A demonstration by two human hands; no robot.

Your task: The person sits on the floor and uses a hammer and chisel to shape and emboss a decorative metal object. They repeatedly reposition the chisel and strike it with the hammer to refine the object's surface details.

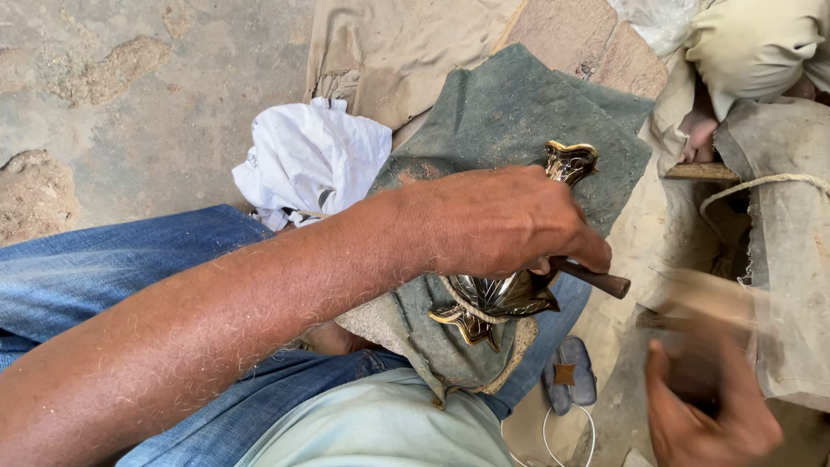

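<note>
- Closest to the lens is the left forearm, crossing the frame over the blue jeans (78, 277), with the left hand (506, 220) clamped down around a dark punch or chisel (596, 278). Only its stubby end pokes out past the thumb.
- Under that hand sits the shiny leaf-shaped metal dish (510, 294), lying on a grey-green cloth pad (519, 112) draped over the knee, with a cord (462, 303) looped across it. One scalloped tip of the dish sticks out above the knuckles.
- Right hand (709, 415) is low right and badly motion-blurred. It looks curled round a pale wooden mallet (700, 298), but honestly I can't tell how tight.
- My take on doing this well: keep the tool pinned steady against the dish, the pad bunched underneath so nothing skates, and thumb clear of the struck end.
- As for containers, the dish holds nothing I can see, and a white plastic bag (311, 160) lies further off on the ground; contents hidden.
- Farthest away, someone else's foot (699, 138) shows top right.
</note>
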